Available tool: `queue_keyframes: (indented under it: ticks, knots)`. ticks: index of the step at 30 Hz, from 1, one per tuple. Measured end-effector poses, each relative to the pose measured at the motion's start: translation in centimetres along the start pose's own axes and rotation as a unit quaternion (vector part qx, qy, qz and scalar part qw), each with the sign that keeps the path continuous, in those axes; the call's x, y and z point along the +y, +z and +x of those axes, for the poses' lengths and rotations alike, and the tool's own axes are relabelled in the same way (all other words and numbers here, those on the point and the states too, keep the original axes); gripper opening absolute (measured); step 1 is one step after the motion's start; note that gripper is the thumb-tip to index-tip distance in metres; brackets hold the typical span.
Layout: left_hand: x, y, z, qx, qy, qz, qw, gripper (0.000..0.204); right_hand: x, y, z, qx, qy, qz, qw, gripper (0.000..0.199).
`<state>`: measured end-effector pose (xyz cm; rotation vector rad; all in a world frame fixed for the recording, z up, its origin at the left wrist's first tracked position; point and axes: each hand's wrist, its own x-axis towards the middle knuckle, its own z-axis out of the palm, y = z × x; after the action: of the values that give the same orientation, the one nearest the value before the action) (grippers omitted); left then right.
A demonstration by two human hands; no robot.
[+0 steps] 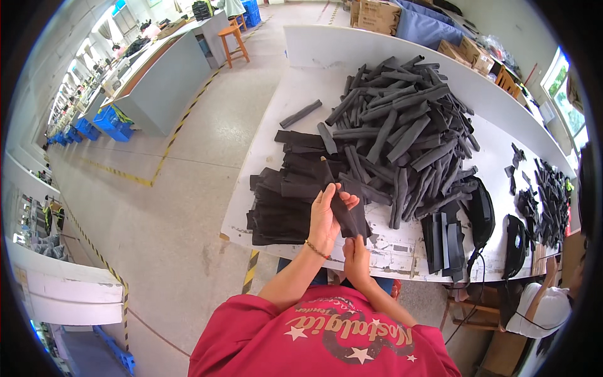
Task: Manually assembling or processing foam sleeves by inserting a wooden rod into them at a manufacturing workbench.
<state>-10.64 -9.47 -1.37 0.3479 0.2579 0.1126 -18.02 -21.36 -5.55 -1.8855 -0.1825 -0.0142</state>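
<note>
Fingers of your left hand [326,217] wrap the upper part of a black foam strip [342,210], thumb on one side and fingertips curled over its top edge, so the hand clearly grasps it. Your right hand [356,254] sits just below and pinches the strip's lower end; its fingertips are tucked behind the dark foam, so you see the clasp but not each finger. The strip hangs upright in front of the near edge of the white table [295,94], and its outline melts into the black material behind it, which makes its true length hard to read.

Left of your hands, a stack of flat black pieces [279,201] lies at the table's near left corner, its layers too dark to count. Behind and to the right, a big heap of black foam tubes [408,125] covers the middle of the table, with one stray tube [300,114] lying apart. Farther right, upright black slabs [443,242] stand at the near edge, beside two dark rounded objects [496,226] you cannot identify. A smaller black pile [546,198] bends away at the rim, partly cut off.
</note>
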Motion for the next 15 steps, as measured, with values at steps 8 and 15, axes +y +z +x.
queue_keyframes:
  ticks: [8,15]
  knots:
    - [0.8,-0.1,0.6,0.043,0.014,0.089,0.995,0.022,0.7,-2.1,-2.4,-0.115,0.046,-0.003,0.992,0.015]
    - [-1.0,1.0,-1.3,0.0,-0.014,0.041,0.999,0.023,0.2,0.0,1.1,0.001,-0.054,-0.038,0.998,0.014]
